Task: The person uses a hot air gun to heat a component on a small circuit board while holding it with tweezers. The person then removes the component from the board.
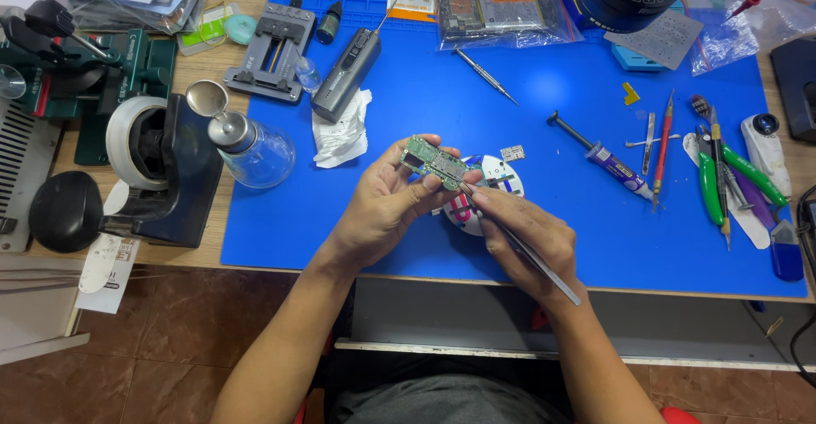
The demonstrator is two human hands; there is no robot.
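Observation:
My left hand (387,203) holds a small green circuit board (433,162) by its edges, lifted just above the blue work mat (544,84). My right hand (527,237) grips metal tweezers (531,258), whose tip touches the board's right end. Under both hands lies a round white disc (497,178) with pink and blue marks. A tiny square metal chip (512,153) rests on the mat just right of the board.
A glass dispenser bottle (255,148) and crumpled tissue (340,131) lie left. A syringe tube (608,159), screwdriver (484,76), red probe (663,148) and green-handled pliers (731,178) lie right. A dark electric tool (344,76) and board holder (272,50) sit at the back.

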